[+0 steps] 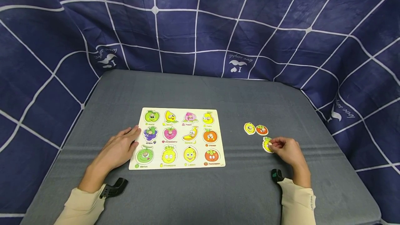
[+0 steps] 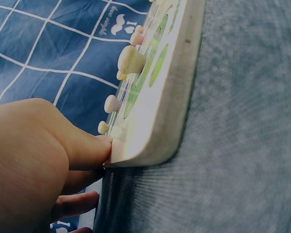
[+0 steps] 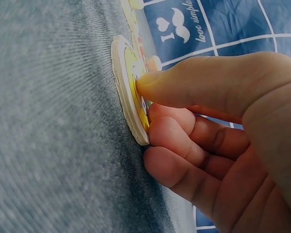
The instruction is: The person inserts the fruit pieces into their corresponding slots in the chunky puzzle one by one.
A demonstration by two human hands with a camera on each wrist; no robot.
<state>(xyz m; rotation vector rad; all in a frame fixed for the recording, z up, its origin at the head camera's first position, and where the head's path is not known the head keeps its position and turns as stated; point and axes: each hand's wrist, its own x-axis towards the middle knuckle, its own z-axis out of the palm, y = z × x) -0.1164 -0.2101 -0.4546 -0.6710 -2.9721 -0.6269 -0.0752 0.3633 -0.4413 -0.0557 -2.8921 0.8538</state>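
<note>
A pale fruit puzzle board [image 1: 181, 114] lies flat on the grey table. Along its left edge rests my left hand [image 1: 120, 147], its fingers fairly straight and touching the border; the left wrist view shows the thumb against the board's corner [image 2: 136, 153]. To the right of the board, my right hand [image 1: 288, 151] pinches a pineapple puzzle piece [image 1: 266, 145] between thumb and fingers. In the right wrist view this piece [image 3: 123, 92] lies on or very near the cloth, its knob hidden by the thumb. A lemon piece [image 1: 249, 128] and a persimmon piece [image 1: 261, 130] lie just beyond it.
Knobbed pieces such as the melon [image 1: 144, 155], grape [image 1: 150, 133] and orange [image 1: 210, 136] sit in the board. Pineapple [image 1: 169, 155], lemon [image 1: 190, 154] and persimmon [image 1: 211, 155] pictures in its front row show no knobs. A blue checked curtain [image 1: 175, 30] surrounds the table.
</note>
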